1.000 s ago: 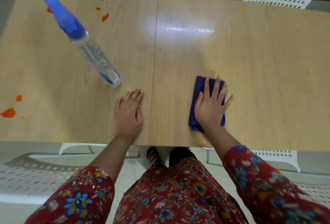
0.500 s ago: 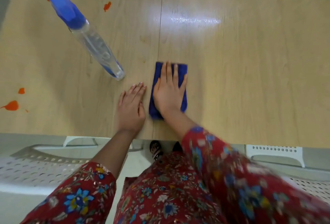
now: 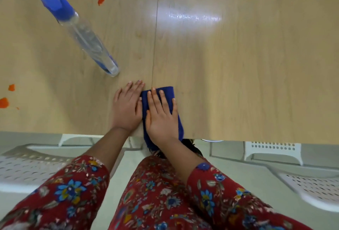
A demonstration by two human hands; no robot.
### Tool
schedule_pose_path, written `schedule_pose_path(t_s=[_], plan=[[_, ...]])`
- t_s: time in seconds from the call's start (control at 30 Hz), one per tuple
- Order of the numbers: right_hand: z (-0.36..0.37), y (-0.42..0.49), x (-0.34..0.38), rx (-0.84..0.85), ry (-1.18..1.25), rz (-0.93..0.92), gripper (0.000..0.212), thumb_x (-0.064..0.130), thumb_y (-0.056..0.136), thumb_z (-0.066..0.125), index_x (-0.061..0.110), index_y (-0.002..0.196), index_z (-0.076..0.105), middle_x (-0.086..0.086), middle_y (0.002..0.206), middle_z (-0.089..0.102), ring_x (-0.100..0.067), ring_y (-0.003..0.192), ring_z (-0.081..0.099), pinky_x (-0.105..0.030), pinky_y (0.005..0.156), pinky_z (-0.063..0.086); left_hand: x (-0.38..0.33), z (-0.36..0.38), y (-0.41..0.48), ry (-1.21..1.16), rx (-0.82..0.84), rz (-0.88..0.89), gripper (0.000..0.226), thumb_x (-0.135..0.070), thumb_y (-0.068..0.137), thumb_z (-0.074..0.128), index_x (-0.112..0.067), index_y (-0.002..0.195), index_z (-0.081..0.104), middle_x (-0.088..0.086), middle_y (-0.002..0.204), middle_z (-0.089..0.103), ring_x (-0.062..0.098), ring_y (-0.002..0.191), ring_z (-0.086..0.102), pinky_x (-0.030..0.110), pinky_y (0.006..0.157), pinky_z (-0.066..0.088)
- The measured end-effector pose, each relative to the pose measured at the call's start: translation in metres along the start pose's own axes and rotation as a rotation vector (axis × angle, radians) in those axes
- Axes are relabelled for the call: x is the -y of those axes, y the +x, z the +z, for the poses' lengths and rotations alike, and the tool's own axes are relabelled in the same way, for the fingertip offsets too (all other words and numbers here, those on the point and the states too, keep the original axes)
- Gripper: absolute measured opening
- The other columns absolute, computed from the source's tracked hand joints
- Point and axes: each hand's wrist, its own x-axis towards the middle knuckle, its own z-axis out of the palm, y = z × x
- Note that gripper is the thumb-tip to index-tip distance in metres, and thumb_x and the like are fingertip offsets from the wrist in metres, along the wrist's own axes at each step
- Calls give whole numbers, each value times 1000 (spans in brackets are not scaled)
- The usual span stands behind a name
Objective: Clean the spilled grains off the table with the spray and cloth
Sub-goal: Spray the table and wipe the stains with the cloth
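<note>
1 blue cloth (image 3: 166, 91) lies at table (image 3: 238, 68) near edge, overhanging it; R hand (image 3: 161, 117) presses flat on it, fingers straight, slightly apart; L hand (image 3: 126, 108) flat on wood, touching cloth, fingers together; 1 spray bottle (image 3: 88, 40) stands upper left; 2 clusters of orange spill bits (image 3: 101, 0) at left, well apart from cloth.

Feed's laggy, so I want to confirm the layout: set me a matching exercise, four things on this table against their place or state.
1. cloth
2. spray bottle
3. left hand
4. orange spots

A. scattered, left side of the table
B. palm down beside the cloth
C. overhanging the near edge
D. standing, blue-headed

Pairs: 1-C, 2-D, 3-B, 4-A.
</note>
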Motion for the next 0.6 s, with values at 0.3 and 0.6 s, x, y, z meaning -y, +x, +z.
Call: schedule_pose_path(t_s=[0.3, 0.6], plan=[[-53, -37, -222, -68, -26, 446, 61, 31, 95, 23, 24, 155, 17, 9, 162, 15, -12, 149, 11, -46, 120, 6, -23, 3, -1, 107, 43, 128, 48, -32, 97, 34, -19, 141, 47, -2, 143, 51, 19, 132, 46, 42, 110, 27], [-97, -5, -343, -212, 31, 891, 58, 29, 99, 20, 22, 156, 13, 6, 163, 12, -15, 150, 5, -51, 119, 7, -105, 26, 34, -2, 91, 267, 50, -36, 97, 33, -19, 143, 47, -4, 146, 47, 16, 135, 43, 39, 114, 20]])
